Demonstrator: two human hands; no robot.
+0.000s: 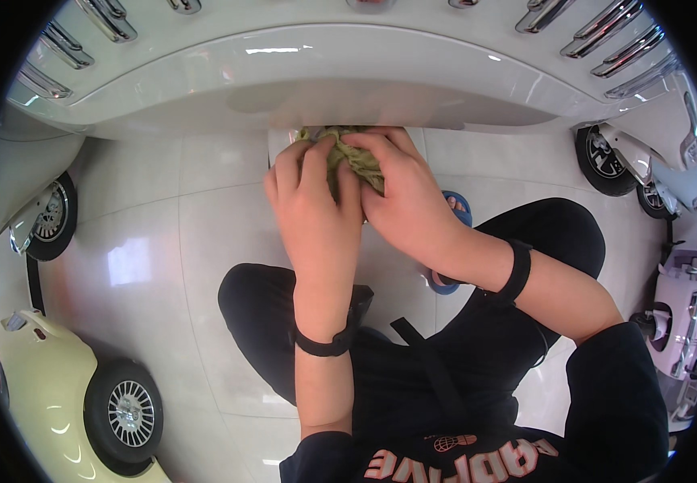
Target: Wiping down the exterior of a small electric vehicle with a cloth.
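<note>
A crumpled olive-green cloth [358, 161] is bunched up between my two hands, just below the lower edge of a glossy white body panel [316, 80]. My left hand [308, 177] grips it from the left, fingers bent into the folds. From the right, my right hand [397, 169] closes on the same cloth, its thumb and fingers pressed into it. Both hands nearly touch at the middle. Under the cloth, a pale, flat-edged thing [280, 143] shows in part beside my left fingers; its kind is mostly hidden.
Chrome trim bars [602, 28] line the white panel above. A pale yellow scooter [51, 378] with a black wheel stands at left, another wheel [51, 217] beyond it. Scooters with wheels [606, 161] and a lilac one [682, 314] stand at right. My blue sandal [457, 208] rests on the tiles.
</note>
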